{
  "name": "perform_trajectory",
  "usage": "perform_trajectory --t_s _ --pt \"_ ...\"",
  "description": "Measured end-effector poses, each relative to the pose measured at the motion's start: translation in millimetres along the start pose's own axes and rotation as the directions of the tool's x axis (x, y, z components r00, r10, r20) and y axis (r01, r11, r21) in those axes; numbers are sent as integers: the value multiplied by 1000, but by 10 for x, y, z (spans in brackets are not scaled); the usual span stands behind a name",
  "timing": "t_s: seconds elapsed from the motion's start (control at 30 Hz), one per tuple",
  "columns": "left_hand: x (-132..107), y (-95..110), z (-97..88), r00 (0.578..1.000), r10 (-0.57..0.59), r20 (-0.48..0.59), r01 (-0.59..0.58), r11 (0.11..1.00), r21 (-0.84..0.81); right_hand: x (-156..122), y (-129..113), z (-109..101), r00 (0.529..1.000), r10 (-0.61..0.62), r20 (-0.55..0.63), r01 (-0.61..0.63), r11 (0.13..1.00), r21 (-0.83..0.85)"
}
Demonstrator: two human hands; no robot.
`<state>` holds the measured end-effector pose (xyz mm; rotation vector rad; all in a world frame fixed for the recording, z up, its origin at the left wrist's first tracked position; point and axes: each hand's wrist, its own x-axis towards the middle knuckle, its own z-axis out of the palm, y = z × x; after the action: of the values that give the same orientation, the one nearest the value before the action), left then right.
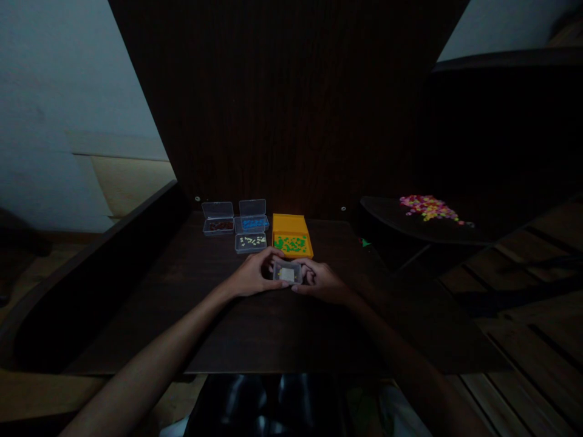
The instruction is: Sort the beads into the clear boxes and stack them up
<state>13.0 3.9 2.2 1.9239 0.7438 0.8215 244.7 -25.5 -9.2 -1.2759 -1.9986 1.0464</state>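
Between my two hands is a small clear plastic box (288,273) with a pale label-like patch and a few yellow specks. My left hand (252,274) is curled around its left side, thumb at the near edge. My right hand (321,281) grips its right side, fingers bent. Just beyond stands an open yellow box (289,223) with small green pieces (291,244) in it. To its left, open clear cases hold brown pieces (221,226), blue pieces (254,224) and pale yellowish pieces (252,241).
A pile of pink, yellow and red pieces (430,207) lies on a dark curved shelf (387,212) at the right. A small green piece (365,243) is near the shelf. A dark panel (291,109) rises behind the dark wooden tabletop (182,328), and a raised side board (91,273) bounds the left.
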Motion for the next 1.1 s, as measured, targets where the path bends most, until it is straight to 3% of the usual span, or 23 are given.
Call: perform_trajectory --t_s 0.13,0.27,0.4,0.53,0.63,0.73,0.8,1.1 --pt "4 -19 -26 998 27 64 -46 948 315 6 23 -42 999 -4 48 13 980 -196" --pt "4 -51 0 992 -15 125 -36 915 401 23 83 -54 994 36 99 -14 977 -212" --pt "0 -87 -9 993 -35 111 -10 923 385 21 55 -130 992 56 111 -44 993 -108" --pt "18 -96 -66 1000 -3 -18 9 936 353 81 37 -293 995 73 -70 -66 993 100" --pt "42 -107 -114 990 67 -123 -13 919 393 244 104 -433 955 131 -264 -76 975 210" --pt "60 -154 -138 983 121 -140 -43 885 464 489 211 -548 885 251 -392 -142 948 287" --pt "63 -191 -138 982 136 -130 -54 865 499 661 281 -598 836 343 -428 -212 922 324" --pt "64 -262 -121 980 197 -9 -154 795 587 1157 505 -615 725 492 -482 -297 855 425"
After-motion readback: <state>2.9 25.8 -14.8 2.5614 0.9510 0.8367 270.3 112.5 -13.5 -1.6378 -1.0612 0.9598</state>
